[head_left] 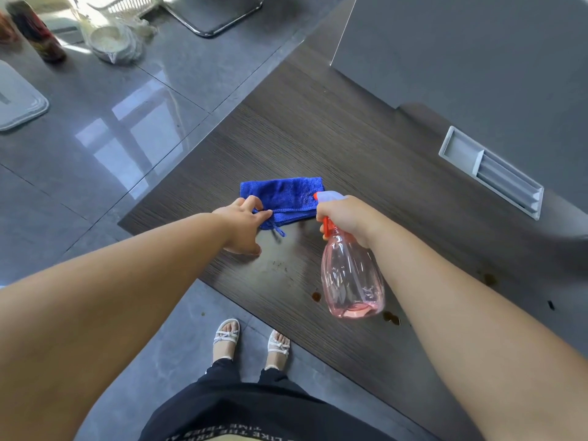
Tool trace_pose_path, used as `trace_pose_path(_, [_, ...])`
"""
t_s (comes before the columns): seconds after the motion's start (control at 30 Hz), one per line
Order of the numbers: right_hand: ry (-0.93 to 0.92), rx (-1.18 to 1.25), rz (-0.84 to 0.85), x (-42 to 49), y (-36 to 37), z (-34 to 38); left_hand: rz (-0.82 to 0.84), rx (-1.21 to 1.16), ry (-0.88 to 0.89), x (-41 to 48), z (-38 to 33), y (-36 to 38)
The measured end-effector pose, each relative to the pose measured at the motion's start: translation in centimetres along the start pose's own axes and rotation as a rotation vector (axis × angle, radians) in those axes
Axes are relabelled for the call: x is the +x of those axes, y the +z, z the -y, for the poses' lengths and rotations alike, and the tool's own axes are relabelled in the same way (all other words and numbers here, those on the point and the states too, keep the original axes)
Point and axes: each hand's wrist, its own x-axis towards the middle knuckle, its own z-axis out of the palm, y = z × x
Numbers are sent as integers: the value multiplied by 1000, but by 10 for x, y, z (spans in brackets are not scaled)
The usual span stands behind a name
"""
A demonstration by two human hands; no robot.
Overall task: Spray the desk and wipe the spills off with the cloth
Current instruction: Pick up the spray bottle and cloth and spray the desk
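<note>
A folded blue cloth (286,197) lies on the dark wood-grain desk (318,132). My left hand (243,222) pinches its near left corner between thumb and fingers. My right hand (345,216) grips the neck of a pink see-through spray bottle (350,278) with a red trigger, held above the desk with its nozzle by the cloth's right edge. Brown spill drops (316,296) sit on the desk near the bottle's base, one more spill drop (392,318) to its right and a spill stain (490,278) beyond my right forearm.
A grey cable grommet (491,171) is set into the desk at right, beside a grey panel (461,43). On the tiled floor at upper left stand a dark bottle (36,30), bagged dishes (114,43) and a chair base (216,17).
</note>
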Motion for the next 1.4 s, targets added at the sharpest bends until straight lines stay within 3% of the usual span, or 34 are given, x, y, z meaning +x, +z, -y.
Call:
trace_pose_path(0.9, [16,-62,118,1,35,12,-4,14,26,-7,3,6])
trace_pose_path(1.4, [5,-3,-10,4,0,0,18,18,31,-3,3,-1])
